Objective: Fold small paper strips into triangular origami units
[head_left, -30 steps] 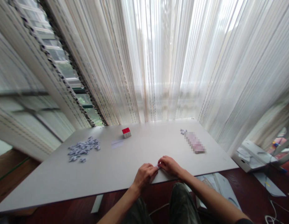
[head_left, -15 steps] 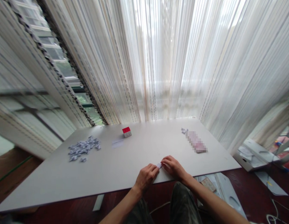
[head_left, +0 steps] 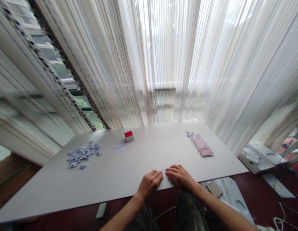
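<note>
A small piece of white paper [head_left: 163,172] lies on the table near its front edge, between my two hands and partly hidden by the fingers. My left hand [head_left: 150,183] is closed, with thumb and fingertips on the left end of the paper. From the other side, my right hand [head_left: 180,176] presses the right end down, its fingers held together. A loose pile of small folded paper pieces [head_left: 84,153] spreads over the left part of the table. Flat on the surface right of that pile is a paper strip [head_left: 119,148].
A red and white puzzle cube [head_left: 129,136] stands at the back of the white table [head_left: 110,183]. A few folded pieces [head_left: 189,134] lie back right, beside a blurred pinkish item [head_left: 202,146]. Sheer curtains [head_left: 163,64] hang behind. Cables and boxes are on the floor at right.
My right hand's fingers have lowered and flattened onto the paper, where they were raised and pinching. My left hand stays nearly in place. The view has shifted slightly.
</note>
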The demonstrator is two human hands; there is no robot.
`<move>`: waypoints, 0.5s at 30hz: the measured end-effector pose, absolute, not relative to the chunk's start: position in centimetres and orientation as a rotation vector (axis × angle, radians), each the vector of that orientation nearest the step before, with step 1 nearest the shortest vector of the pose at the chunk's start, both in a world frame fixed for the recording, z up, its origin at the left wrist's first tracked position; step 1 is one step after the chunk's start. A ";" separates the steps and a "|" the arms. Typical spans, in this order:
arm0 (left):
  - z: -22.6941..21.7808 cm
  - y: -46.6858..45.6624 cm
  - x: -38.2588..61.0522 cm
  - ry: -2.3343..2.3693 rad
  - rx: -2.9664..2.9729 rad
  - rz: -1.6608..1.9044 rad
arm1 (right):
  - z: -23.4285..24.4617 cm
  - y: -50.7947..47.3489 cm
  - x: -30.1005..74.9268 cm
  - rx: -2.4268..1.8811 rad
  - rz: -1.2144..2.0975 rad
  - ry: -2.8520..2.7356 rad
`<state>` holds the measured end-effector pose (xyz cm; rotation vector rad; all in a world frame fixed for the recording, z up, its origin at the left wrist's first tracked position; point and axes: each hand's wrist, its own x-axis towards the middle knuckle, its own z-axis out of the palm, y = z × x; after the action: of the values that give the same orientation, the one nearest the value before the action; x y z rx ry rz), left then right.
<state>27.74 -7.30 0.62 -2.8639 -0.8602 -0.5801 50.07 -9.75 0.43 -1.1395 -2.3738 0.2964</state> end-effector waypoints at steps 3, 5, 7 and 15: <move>0.6 -7.3 27.7 -0.863 -2.862 -0.549 | 0.6 -9.8 50.2 -1.148 0.313 -2.370; 0.7 -7.3 27.7 -0.867 -2.871 -0.553 | 0.7 -9.7 50.2 -1.164 0.318 -2.364; 0.8 -7.5 27.7 -0.865 -2.886 -0.569 | 0.7 -9.7 50.2 -1.182 0.311 -2.361; 2.9 -6.9 26.8 -0.783 -3.030 -0.447 | 0.9 -10.1 50.1 -1.204 0.247 -2.493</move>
<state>26.83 -6.89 2.92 -3.0305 -0.7827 -0.4474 50.09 -10.10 0.85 -1.2041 -2.4934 0.2469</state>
